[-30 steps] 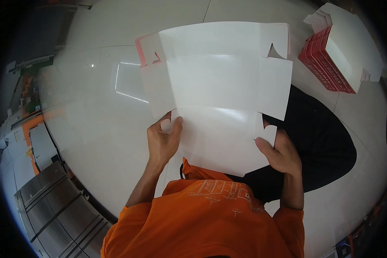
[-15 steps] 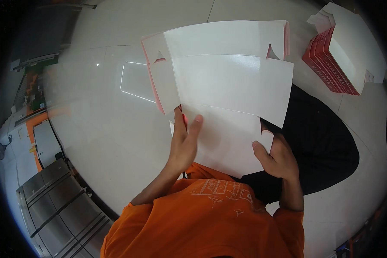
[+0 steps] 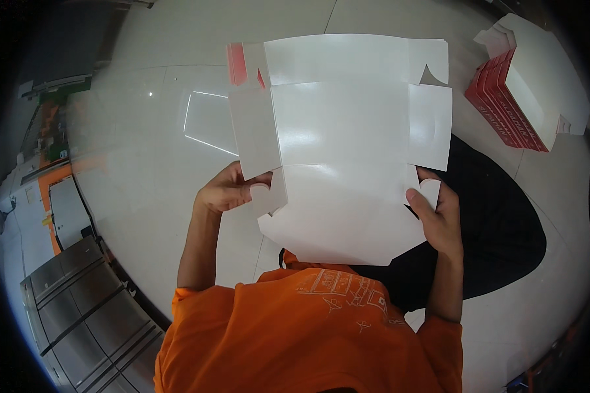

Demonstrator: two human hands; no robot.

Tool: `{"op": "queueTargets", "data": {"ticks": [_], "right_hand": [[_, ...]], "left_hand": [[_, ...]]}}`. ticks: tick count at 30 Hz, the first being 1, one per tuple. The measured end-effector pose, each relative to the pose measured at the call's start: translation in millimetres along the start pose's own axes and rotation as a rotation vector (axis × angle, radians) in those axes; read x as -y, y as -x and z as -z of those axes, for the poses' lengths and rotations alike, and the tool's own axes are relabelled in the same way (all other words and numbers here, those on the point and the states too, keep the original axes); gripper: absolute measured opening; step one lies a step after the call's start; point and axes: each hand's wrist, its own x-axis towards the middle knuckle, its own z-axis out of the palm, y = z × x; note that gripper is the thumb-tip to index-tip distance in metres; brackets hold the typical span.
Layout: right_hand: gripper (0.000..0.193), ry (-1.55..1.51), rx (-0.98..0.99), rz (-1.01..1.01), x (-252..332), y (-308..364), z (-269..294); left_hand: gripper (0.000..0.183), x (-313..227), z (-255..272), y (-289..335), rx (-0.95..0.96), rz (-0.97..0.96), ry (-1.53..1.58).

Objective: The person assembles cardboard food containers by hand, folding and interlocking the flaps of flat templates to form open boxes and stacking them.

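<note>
A creased cardboard box blank [image 3: 344,124], white on the face toward me, lies open in front of me over my lap. Pink-red shows at its far left corner, where layered edges suggest further sheets beneath. My left hand [image 3: 226,190] pinches a small rounded flap on the near left side, thumb on top and fingers partly hidden behind the card. At the near right side my right hand [image 3: 441,217] grips the matching flap, its thumb pressed on the white face and the other fingers mostly underneath. Triangular cut-outs show in the far corner flaps.
A stack of red-and-white folded cartons [image 3: 511,98] stands on the tiled floor [image 3: 144,131] at the far right. My dark-trousered leg [image 3: 498,203] is bent beneath the blank's right side. A metal cabinet [image 3: 92,314] is at the near left, with a white panel [image 3: 71,213] beyond it.
My left hand has moved outward from the blank's face to its left flap. The blank has turned flatter and squarer to me, its left flaps spread out. My right hand stays on the right flap.
</note>
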Motion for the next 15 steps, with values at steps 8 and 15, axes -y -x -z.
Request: {"op": "queueTargets", "data": {"ticks": [8, 15], "right_hand": [[0.029, 0.869, -0.637, 0.255, 31, 19, -12], [0.056, 0.970, 0.143, 0.674, 20, -5, -131]], "left_hand": [[0.061, 40, -11, -10, -0.069, -0.149, 0.450], [0.013, 3, -88, -27, -0.568, -0.207, -0.521]]}}
